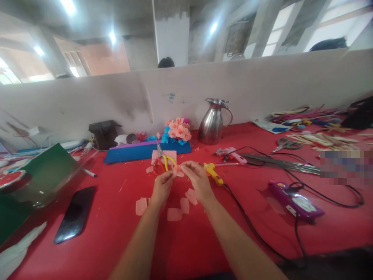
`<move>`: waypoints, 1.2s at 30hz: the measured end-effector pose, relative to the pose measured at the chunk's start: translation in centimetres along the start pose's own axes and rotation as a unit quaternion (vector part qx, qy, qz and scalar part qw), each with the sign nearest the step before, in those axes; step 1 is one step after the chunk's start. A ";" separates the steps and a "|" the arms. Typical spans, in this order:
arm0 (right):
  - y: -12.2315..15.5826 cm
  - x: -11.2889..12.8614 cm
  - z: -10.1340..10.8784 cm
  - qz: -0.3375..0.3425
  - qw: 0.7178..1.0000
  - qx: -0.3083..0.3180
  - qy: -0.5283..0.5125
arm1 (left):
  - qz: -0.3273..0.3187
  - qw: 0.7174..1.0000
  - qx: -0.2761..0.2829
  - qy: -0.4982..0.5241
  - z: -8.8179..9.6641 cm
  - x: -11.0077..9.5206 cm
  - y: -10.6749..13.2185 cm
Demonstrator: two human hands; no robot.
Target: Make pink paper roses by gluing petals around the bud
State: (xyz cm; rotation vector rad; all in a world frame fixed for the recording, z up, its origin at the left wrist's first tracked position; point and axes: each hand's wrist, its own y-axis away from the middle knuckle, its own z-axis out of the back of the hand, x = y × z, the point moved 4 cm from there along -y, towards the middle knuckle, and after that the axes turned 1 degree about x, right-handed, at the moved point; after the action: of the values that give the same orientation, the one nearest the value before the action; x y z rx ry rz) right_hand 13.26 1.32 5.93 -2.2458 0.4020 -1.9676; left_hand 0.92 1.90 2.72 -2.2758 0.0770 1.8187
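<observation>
Between my two hands, above the red table (116, 249), is a small pink paper flower (177, 170). My left hand (163, 186) pinches it from the left and below. The fingers of my right hand (196, 177) are closed on its right edge. Just behind my left hand lie scissors (163, 161) with red and yellow handles, over a stack of pink paper (169, 155). A yellow glue gun (215, 175) rests right of my right hand, its cord running toward me. Cut pink paper pieces (175, 214) are scattered below my wrists.
A bunch of pink and blue paper flowers (178, 131) and a steel jug (212, 124) stand near the low wall. To the left lies a black phone (76, 212). On the right are a purple power strip (295, 202), cables, green-handled scissors (287, 144) and bundled wires (282, 164).
</observation>
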 end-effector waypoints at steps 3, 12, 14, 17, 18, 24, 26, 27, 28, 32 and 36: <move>-0.1 -0.2 0.1 -0.002 1.000 0.002 -0.001 | -0.006 1.000 0.004 -0.006 0.0 0.1 0.0; 0.1 0.3 -0.2 -0.022 1.000 0.013 -0.006 | 0.007 1.000 -0.002 0.005 0.0 -0.2 0.1; 0.2 0.6 -0.4 -0.028 0.999 0.024 -0.015 | 0.011 1.000 -0.006 0.013 0.0 -0.2 0.1; 0.3 0.7 -0.5 -0.025 0.999 0.036 -0.020 | 0.020 0.999 -0.015 0.032 0.0 -0.3 0.0; 0.3 0.7 -0.5 -0.022 0.999 0.039 -0.020 | 0.023 0.999 -0.015 0.035 0.0 -0.3 0.1; 0.3 0.7 -0.4 -0.002 0.999 0.042 -0.014 | 0.021 0.999 -0.017 0.036 0.0 -0.4 0.2; 0.3 0.6 -0.3 -0.002 0.999 0.034 -0.007 | 0.011 0.999 -0.017 0.031 0.1 -0.5 0.1; 0.3 0.6 -0.2 -0.003 1.000 0.027 -0.003 | 0.008 0.999 -0.019 0.031 0.1 -0.5 0.1; 0.3 0.5 -0.1 -0.005 1.000 0.015 0.002 | 0.007 0.999 -0.023 0.032 0.2 -0.5 0.1; 0.1 -0.1 0.2 -0.039 0.999 -0.021 0.007 | 0.013 0.998 -0.050 0.045 0.4 -0.4 0.0; 0.1 -0.6 -0.3 -0.084 0.996 0.035 0.015 | -0.013 0.998 -0.046 0.049 0.4 -0.8 0.0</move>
State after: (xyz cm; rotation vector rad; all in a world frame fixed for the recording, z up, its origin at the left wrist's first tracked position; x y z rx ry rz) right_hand 12.92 1.39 5.32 -2.2762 0.1477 -2.0625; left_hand 0.39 1.86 3.37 -2.4173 -0.0204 1.7310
